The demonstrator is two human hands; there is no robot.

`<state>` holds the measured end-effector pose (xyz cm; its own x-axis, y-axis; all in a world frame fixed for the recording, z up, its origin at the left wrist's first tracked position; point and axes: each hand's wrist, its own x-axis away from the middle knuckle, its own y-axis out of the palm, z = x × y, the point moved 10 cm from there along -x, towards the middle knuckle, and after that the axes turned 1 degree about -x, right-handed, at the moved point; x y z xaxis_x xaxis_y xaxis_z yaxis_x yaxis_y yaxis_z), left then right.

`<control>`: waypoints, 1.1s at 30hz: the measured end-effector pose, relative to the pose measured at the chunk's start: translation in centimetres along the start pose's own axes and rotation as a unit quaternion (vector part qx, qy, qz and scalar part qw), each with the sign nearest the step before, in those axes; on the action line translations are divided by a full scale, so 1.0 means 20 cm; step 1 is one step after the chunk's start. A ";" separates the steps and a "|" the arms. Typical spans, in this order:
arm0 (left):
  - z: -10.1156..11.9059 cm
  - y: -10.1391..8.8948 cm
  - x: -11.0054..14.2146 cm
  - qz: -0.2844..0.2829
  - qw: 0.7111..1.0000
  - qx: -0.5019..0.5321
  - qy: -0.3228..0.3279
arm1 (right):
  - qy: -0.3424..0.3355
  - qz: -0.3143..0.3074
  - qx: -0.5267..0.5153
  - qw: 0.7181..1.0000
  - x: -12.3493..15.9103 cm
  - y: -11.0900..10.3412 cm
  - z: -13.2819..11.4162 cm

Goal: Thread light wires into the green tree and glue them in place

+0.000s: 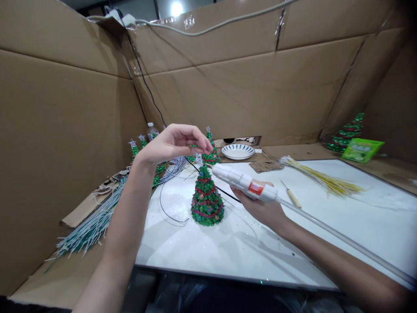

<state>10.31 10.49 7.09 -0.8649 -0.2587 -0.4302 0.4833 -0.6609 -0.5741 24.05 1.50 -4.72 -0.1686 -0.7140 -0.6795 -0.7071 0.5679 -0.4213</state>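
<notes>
A small green Christmas tree (207,198) with red garland and small baubles stands upright on the white board (182,248). My left hand (182,141) arches over its top, thumb and fingers drawn together at a pale, clear star (198,159). The fingers partly hide where they meet the star. In my right hand (260,208) is a white hot glue gun (243,180) with an orange label, its nozzle pointing at the tree's tip. A long clear glue stick (325,228) sticks out of the gun's back.
More finished trees (211,150) stand at the back and left. White-green stems (94,221) lie at left, yellow stems (325,176) at right, near an awl (291,194). Behind are a plate (237,151), a cardboard piece (266,166) and a green packet (362,150). Cardboard walls surround the board.
</notes>
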 end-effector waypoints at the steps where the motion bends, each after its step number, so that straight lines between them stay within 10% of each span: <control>1: 0.00 0.00 0.00 0.002 1.000 0.000 0.002 | 0.000 0.001 -0.001 1.000 0.00 0.00 0.00; 13: 0.02 -0.03 0.04 0.036 0.966 -0.240 -0.093 | -0.019 0.002 0.006 1.000 0.00 0.00 -0.01; 33: 0.01 0.02 0.04 0.019 0.970 -0.218 -0.105 | 0.007 0.009 0.002 1.000 0.00 -0.01 0.01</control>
<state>9.79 9.92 6.64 -0.8316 -0.4454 -0.3318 0.4875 -0.2992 -0.8202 24.32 1.52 -4.73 -0.1911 -0.7100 -0.6777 -0.7018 0.5816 -0.4114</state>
